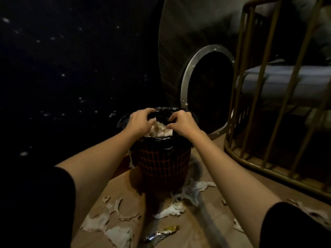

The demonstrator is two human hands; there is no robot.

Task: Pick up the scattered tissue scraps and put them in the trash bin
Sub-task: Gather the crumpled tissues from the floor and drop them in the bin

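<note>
A red mesh trash bin [163, 169] lined with a black bag [162, 143] stands on the brown floor, with white tissue [159, 130] piled inside. Both my hands are over its mouth. My left hand [141, 120] presses its curled fingers on the tissue pile and bag rim. My right hand [181, 122] pinches at the black bag edge above the tissue. Whether either hand holds a scrap is hidden. Torn white tissue scraps lie on the floor in front of the bin: one [171, 210] at centre, one [196, 191] to the right, several [107, 222] to the left.
A shiny foil wrapper [161, 233] lies on the floor near me. A golden barred frame [265, 97] with a grey cushion stands at right. A round metal-rimmed opening [186, 83] in a dark curved wall is behind the bin. The left side is dark.
</note>
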